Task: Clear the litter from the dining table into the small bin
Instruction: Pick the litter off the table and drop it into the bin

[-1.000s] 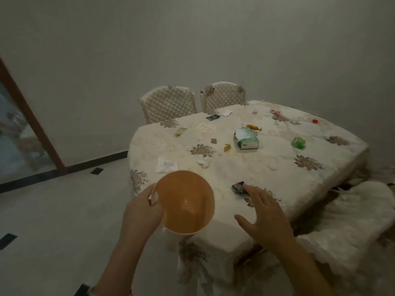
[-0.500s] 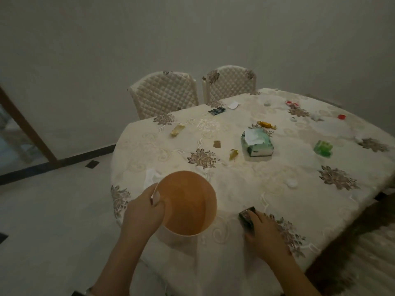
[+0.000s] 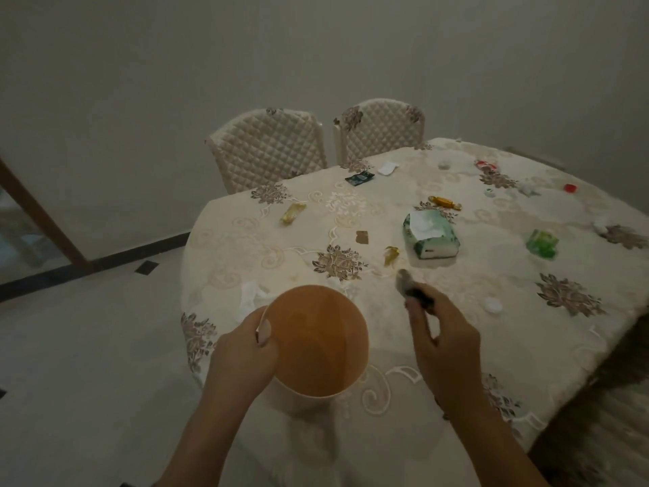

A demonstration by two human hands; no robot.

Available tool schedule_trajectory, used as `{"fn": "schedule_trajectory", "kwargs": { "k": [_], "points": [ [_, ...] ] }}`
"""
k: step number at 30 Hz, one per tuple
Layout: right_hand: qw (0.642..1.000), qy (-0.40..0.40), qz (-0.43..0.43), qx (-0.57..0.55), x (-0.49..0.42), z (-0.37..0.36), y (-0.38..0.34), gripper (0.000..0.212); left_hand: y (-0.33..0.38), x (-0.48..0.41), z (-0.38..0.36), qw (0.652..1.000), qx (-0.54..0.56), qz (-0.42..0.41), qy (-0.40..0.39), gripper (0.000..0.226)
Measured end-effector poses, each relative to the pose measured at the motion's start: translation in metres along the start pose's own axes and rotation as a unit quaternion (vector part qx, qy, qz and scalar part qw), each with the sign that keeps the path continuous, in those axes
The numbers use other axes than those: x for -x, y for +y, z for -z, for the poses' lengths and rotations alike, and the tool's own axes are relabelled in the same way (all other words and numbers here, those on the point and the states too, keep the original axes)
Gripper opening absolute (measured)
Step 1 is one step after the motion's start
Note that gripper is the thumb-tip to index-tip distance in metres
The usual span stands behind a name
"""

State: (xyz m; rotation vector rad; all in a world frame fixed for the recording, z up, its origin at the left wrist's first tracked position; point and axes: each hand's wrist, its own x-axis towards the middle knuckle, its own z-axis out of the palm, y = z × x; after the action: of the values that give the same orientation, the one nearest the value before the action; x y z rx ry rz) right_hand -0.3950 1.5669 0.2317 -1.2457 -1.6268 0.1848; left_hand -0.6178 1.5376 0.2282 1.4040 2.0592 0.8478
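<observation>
My left hand (image 3: 242, 349) grips the rim of the small bin (image 3: 318, 342), orange inside and pale outside, held over the near edge of the dining table (image 3: 456, 311). To the right of the bin my right hand (image 3: 442, 342) is raised above the cloth, pinching a dark wrapper (image 3: 407, 284) between its fingertips. Litter lies scattered on the cloth: a white crumpled paper (image 3: 251, 293) just behind the bin, a gold wrapper (image 3: 293, 212), a yellow-green wrapper (image 3: 390, 254), a brown scrap (image 3: 361, 237), a dark packet (image 3: 359, 178), a golden candy (image 3: 444, 202) and a green wrapper (image 3: 542, 243).
A green and white tissue pack (image 3: 430, 233) sits mid-table. A white bottle cap (image 3: 491, 305), a red cap (image 3: 570, 188) and a red wrapper (image 3: 486, 165) lie to the right and far side. Two quilted chairs (image 3: 270, 149) stand behind the table. Tiled floor lies to the left.
My right hand came down on the dark wrapper near the table's front edge, closed on it and lifted it off the cloth. The view has moved closer over the table; the bin stays in my left hand.
</observation>
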Motion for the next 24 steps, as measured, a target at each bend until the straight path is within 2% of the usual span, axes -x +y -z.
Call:
{"fn": "schedule_trajectory", "kwargs": {
  "k": [2, 5, 9, 11, 15, 17, 19, 24],
  "points": [
    [0.993, -0.088, 0.076, -0.010, -0.008, -0.009, -0.031, 0.030, -0.003, -0.003, 0.005, 1.000, 0.008, -0.004, -0.006, 0.041],
    [0.961, -0.237, 0.126, 0.064, -0.003, -0.037, -0.056, 0.031, -0.010, -0.006, 0.021, 1.000, 0.019, -0.010, -0.015, 0.039],
    [0.908, -0.381, 0.115, 0.129, 0.011, -0.079, -0.071, 0.052, -0.032, -0.016, 0.048, 1.000, 0.019, 0.008, -0.009, 0.040],
    [0.921, -0.357, 0.124, 0.093, 0.012, -0.093, -0.083, 0.051, -0.046, -0.021, 0.062, 1.000, 0.006, 0.018, -0.001, 0.042],
    [0.978, -0.196, 0.073, 0.005, -0.005, -0.114, -0.098, 0.035, -0.072, -0.032, 0.096, 0.999, 0.022, 0.026, 0.031, 0.037],
    [0.990, -0.139, 0.029, 0.000, -0.014, -0.128, -0.093, 0.030, -0.084, -0.037, 0.114, 0.998, 0.025, 0.034, 0.055, 0.034],
    [0.989, -0.146, -0.027, 0.020, -0.018, -0.146, -0.082, 0.036, -0.093, -0.043, 0.132, 0.995, 0.025, 0.047, 0.082, 0.033],
    [0.950, -0.275, -0.122, 0.088, -0.005, -0.210, -0.045, 0.060, -0.106, -0.062, 0.160, 0.990, 0.031, 0.067, 0.121, 0.034]
  ]
}}
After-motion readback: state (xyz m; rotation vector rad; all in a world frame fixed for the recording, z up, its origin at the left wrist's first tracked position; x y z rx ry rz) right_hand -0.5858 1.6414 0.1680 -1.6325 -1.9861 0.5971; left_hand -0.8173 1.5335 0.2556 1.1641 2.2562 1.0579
